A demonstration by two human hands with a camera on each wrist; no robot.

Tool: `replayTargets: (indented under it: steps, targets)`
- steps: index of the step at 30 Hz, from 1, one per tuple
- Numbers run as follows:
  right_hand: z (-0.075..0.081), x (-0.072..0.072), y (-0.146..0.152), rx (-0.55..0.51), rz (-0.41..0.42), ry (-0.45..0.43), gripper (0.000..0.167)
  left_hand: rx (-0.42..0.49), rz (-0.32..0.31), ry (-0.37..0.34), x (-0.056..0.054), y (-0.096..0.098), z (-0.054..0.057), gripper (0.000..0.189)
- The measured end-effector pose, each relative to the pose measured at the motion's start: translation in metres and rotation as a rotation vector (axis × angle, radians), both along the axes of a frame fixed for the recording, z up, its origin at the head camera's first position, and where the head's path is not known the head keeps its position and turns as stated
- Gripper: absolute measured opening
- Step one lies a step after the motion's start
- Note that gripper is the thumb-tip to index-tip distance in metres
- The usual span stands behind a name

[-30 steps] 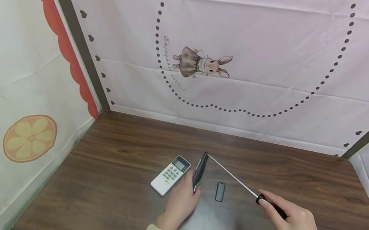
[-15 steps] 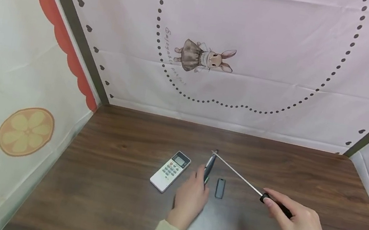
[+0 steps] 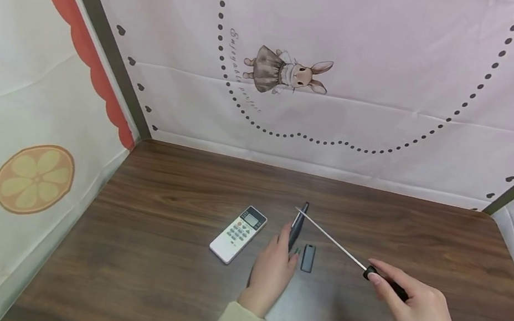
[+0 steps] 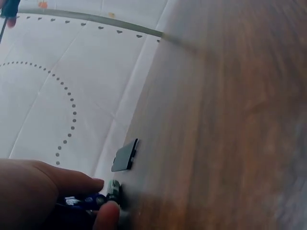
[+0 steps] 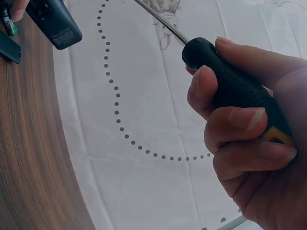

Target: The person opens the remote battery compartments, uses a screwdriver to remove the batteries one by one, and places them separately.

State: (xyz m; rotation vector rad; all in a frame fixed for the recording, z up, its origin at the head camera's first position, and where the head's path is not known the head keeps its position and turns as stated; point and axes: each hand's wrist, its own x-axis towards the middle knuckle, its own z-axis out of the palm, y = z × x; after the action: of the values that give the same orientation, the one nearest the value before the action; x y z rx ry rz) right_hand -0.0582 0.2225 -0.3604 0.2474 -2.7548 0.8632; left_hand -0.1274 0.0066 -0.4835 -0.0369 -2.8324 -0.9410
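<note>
My left hand (image 3: pixel 271 275) grips a slim black remote control (image 3: pixel 297 226), tilted up on its edge above the table. By its thumb and finger a green battery (image 4: pixel 113 190) sticks out, with something blue (image 4: pixel 88 201) beside it; whether the battery is still seated cannot be told. My right hand (image 3: pixel 420 307) holds a screwdriver by its black handle (image 5: pixel 235 76). The screwdriver's thin metal shaft (image 3: pixel 332 240) points left, its tip crossing in front of the remote's upper end in the head view. A small dark cover (image 3: pixel 308 258) lies flat on the table just right of the left hand.
A white remote control (image 3: pixel 238 234) with a small screen lies left of the left hand. The brown wooden table (image 3: pixel 148 244) meets a white printed cloth wall (image 3: pixel 378 62) at the back, with cloth walls at both sides.
My left hand has shifted right with the black remote, closer to the small cover. The screwdriver tip has gone from touching the remote's top end to lying across it; the right hand barely moved.
</note>
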Motion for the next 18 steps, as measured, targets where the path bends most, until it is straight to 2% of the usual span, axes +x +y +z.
replayTargets:
  steps: [3, 12, 18]
  targets:
    - [0.0004, -0.0001, -0.0009, 0.007, -0.008, -0.008, 0.027, 0.051, 0.011, -0.028, -0.0005, -0.0019, 0.0008, 0.071]
    - [-0.001, 0.0003, -0.0005, 0.0, 0.001, 0.014, 0.027, 0.078, 0.012, -0.056, -0.0004, -0.003, 0.0022, 0.076]
    - [-0.0019, 0.0009, -0.0003, -0.004, -0.003, 0.009, 0.026, 0.13, 0.022, -0.085, -0.0005, -0.004, 0.0021, 0.075]
